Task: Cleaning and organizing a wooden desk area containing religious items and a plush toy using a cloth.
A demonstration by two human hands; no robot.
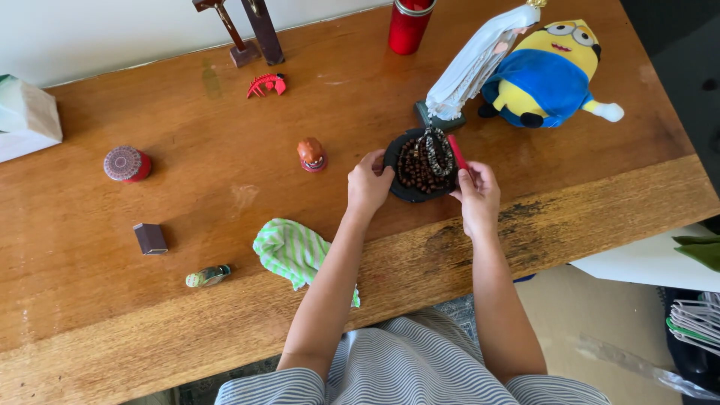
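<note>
Toward the far right of the desk [187, 195] sits a small black dish [401, 187] full of brown beads [417, 166], resting flat and not lifted yet. Left hand [368, 184] has its fingers curled on the dish's left rim; right hand [477, 193] grips the right rim plus a slim red thing [457, 152], can't tell what. Packages: round red tin [126, 163] far left, dark little box [151, 238] nearer, red cylinder [409, 24] at the far edge.
</note>
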